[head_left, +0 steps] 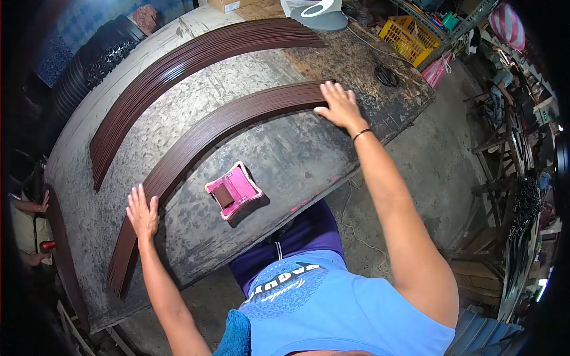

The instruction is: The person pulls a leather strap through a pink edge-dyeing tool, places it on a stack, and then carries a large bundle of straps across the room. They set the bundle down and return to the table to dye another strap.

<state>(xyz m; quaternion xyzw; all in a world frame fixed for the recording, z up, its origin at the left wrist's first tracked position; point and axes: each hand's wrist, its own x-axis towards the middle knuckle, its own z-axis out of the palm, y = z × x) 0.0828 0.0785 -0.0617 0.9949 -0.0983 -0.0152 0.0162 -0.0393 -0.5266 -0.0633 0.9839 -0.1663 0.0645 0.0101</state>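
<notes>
A bundle of long, dark brown flat strips (219, 121) lies across the worktable and looks curved in this wide view. My left hand (142, 215) rests flat on the bundle near its lower left end, fingers stretched out. Close to the right end, my right hand (341, 107) lies over the strips with its fingers extended and thumb apart. Neither hand is wrapped round anything. Between my arms sits a small pink case with pale edges (240, 183), holding a brown piece (224, 196).
A second strip bundle (178, 66) lies farther back on the worktable (237, 77). More dark strips (61, 249) run along the left edge, beside another person's hand (45, 203). A yellow crate (404, 41), a black coil (386, 76) and cluttered shelving are at right.
</notes>
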